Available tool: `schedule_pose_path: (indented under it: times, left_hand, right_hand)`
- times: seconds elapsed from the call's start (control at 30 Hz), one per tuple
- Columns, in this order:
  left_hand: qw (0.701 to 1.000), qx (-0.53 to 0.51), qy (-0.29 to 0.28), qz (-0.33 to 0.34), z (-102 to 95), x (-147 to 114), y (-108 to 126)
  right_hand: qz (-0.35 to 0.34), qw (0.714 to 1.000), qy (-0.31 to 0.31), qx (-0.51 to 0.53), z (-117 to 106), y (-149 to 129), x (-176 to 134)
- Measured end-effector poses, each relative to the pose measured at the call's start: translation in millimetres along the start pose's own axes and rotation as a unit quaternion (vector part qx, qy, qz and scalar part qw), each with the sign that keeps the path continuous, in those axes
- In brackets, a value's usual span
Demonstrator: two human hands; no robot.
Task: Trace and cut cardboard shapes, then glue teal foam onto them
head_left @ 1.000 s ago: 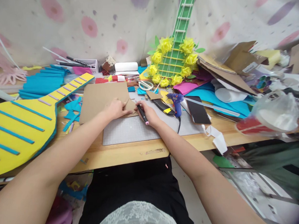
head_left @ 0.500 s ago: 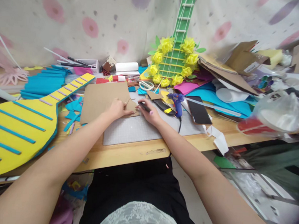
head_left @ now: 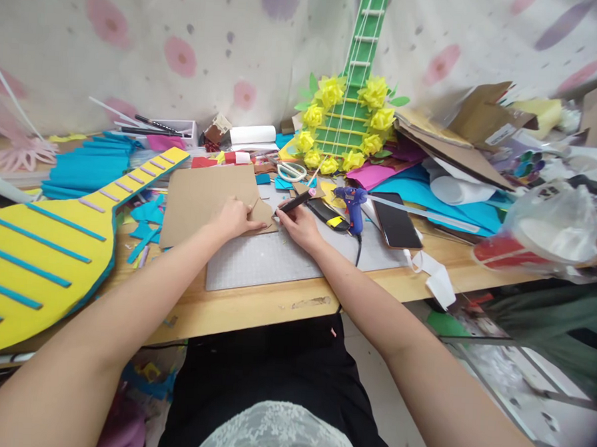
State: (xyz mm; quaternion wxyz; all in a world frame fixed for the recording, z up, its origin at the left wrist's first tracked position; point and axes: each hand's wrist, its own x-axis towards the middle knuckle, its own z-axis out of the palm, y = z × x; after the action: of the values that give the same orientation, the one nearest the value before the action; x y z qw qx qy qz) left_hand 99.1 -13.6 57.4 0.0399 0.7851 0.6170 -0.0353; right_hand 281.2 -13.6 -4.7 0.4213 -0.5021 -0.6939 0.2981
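My left hand [head_left: 235,219] presses down on a brown cardboard sheet [head_left: 205,192], its thumb and fingertips holding the right-hand end. A smaller cardboard piece [head_left: 262,211] seems to lie there under the fingers, partly hidden. In my right hand [head_left: 301,227] is a dark pen [head_left: 295,202] with a pink end, gripped between thumb and fingers. Its tip meets the cardboard's right edge, close to the left thumb. Beneath both hands lies a grey cutting mat [head_left: 249,267].
A blue glue gun [head_left: 353,206], a black-and-yellow cutter [head_left: 331,217] and a phone [head_left: 396,218] lie to the right. A yellow guitar-shaped piece [head_left: 41,257] fills the left. Behind stands a green one [head_left: 344,122] with yellow flowers. A bagged red cup [head_left: 523,235] sits far right.
The pen has swung up in my right hand, its pink end now pointing up and to the right. My left hand keeps its place on the cardboard.
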Motion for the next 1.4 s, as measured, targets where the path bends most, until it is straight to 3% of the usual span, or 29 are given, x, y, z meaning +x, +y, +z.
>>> schedule_pose_path:
  times: [0.57, 0.8, 0.97, 1.23, 1.4]
  left_hand:
    - [1.000, 0.005, 0.008, 0.008, 4.2, 4, -3]
    - [1.000, -0.015, 0.000, -0.006, 3.0, 2, -3]
    - [0.999, -0.029, 0.021, 0.011, 6.2, -1, -5]
    - [0.996, 0.004, 0.005, 0.091, -0.1, -6, -36]
    - [0.998, 0.033, 0.007, 0.058, -8.7, -8, -62]
  right_hand:
    - [-0.019, 0.999, -0.024, -0.037, -4, -7, -5]
    - [-0.001, 0.999, 0.031, 0.019, -10, -11, -6]
    - [-0.043, 0.998, 0.010, 0.053, -9, -6, -6]
    - [-0.034, 0.998, 0.012, 0.055, -8, -2, -2]
    - [-0.028, 0.998, 0.012, 0.054, -9, -2, -1]
